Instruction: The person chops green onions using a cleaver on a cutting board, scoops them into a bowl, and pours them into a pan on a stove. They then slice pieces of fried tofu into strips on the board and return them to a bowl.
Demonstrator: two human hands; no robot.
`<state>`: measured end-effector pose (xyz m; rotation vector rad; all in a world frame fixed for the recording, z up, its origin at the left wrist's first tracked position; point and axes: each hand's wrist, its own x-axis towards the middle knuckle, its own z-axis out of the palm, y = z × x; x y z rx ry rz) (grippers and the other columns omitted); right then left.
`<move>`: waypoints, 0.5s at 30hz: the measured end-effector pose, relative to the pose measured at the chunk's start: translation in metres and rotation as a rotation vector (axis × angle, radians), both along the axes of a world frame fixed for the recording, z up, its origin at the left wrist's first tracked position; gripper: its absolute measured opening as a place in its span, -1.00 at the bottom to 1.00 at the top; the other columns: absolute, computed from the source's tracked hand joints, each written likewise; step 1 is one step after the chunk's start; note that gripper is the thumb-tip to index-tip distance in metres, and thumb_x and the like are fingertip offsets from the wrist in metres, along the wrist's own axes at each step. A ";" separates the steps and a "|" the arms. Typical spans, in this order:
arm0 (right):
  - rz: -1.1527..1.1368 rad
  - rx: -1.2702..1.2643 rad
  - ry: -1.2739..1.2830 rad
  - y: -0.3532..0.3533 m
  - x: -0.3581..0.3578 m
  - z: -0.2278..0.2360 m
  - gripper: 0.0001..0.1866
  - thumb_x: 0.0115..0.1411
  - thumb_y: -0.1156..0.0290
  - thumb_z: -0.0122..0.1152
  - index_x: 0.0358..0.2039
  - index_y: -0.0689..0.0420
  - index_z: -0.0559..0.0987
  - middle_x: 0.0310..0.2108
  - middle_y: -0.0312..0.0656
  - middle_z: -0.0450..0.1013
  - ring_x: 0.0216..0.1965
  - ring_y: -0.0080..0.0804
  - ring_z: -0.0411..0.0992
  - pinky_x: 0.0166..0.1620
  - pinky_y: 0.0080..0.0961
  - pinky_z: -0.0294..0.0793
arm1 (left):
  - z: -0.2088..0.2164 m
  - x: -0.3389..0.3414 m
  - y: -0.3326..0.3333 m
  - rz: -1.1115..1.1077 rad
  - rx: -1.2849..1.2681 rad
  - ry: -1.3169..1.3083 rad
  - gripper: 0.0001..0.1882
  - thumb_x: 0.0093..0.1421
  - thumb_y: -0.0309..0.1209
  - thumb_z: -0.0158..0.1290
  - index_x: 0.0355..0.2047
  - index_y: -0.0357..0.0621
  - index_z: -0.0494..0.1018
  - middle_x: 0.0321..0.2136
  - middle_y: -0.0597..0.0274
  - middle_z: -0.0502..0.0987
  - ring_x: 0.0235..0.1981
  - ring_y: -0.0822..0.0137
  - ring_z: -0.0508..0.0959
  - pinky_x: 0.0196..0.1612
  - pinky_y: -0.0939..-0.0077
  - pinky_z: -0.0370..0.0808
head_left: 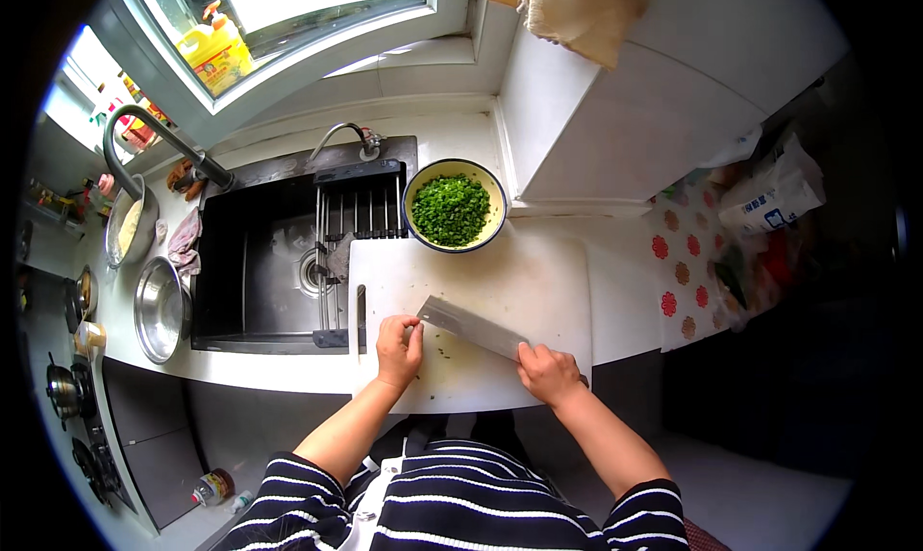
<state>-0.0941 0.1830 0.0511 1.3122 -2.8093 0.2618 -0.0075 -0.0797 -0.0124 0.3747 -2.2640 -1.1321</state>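
Striped shirt (481, 503) foremost, a cleaver (474, 330) is gripped, likely for control, by the right hand (551, 373), any pinch by the curled left hand (398, 351) unclear.

A dark sink (252, 306) was set into the counter (623, 282). By the sink's left edge, a rag (185, 243) and a steel bowl (162, 309) were laid, the bowl near the counter's front edge. Over the counter's right end, a flowered cover (681, 280) was spread.
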 end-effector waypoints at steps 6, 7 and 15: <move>0.070 -0.108 0.023 -0.035 -0.046 -0.001 -0.84 0.02 0.34 0.24 -0.42 0.08 0.47 -0.65 -0.22 0.40 -0.65 -0.26 0.49 -0.59 -0.33 0.52 | 0.010 0.018 0.006 -0.049 0.023 0.011 -0.82 0.04 -0.61 0.14 -0.32 -0.17 0.45 -0.38 0.10 0.51 -0.29 0.07 0.49 -0.18 0.31 0.44; 0.079 -0.095 0.038 -0.043 -0.056 -0.006 -0.84 0.02 0.34 0.24 -0.41 0.09 0.48 -0.64 -0.21 0.41 -0.64 -0.26 0.50 -0.58 -0.32 0.52 | 0.011 0.019 0.007 -0.055 0.023 0.015 -0.82 0.03 -0.62 0.14 -0.32 -0.17 0.45 -0.38 0.10 0.51 -0.29 0.06 0.49 -0.18 0.30 0.44; 0.306 -0.006 0.128 -0.059 -0.079 -0.015 -0.75 -0.03 0.34 0.24 -0.31 0.12 0.55 -0.62 -0.24 0.45 -0.65 -0.31 0.50 -0.59 -0.37 0.51 | 0.013 0.044 0.010 -0.123 -0.016 0.047 -0.78 0.00 -0.66 0.14 -0.32 -0.18 0.44 -0.40 0.10 0.51 -0.32 0.08 0.50 -0.21 0.31 0.44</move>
